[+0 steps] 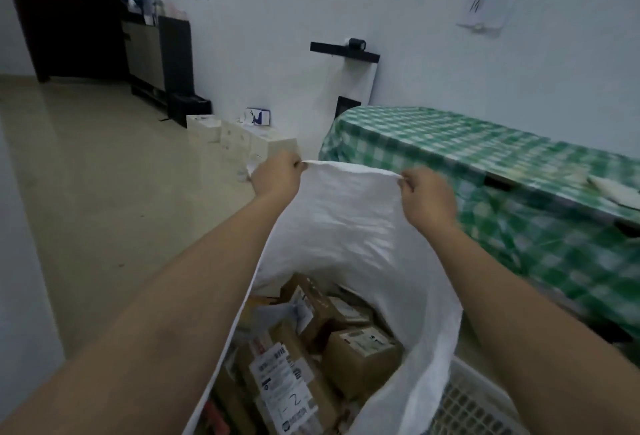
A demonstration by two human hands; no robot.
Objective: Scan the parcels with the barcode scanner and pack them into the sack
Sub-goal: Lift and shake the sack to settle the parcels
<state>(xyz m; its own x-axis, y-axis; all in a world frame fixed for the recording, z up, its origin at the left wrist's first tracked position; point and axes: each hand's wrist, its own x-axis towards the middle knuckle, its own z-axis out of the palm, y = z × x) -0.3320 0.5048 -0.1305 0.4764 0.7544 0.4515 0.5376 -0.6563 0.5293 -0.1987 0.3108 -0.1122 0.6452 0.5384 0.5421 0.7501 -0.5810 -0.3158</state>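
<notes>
Beside the checked table (485, 144), your left hand (277, 175) and right hand (427, 197) pinch the limp sack (346, 213) rim; loaded with parcels (311, 348), it will probably be heavy, so grip lower.

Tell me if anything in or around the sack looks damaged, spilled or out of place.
Nothing stands out. Both hands, left hand and right hand, hold the sack open by its rim; the parcels lie jumbled but inside it.

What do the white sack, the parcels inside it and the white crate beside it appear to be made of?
The sack looks like woven plastic, thin and slightly translucent, creasing between the left hand and right hand. The parcels seem to be brown cardboard, matte, with paper labels. The crate is probably moulded plastic, given its lattice wall.
</notes>
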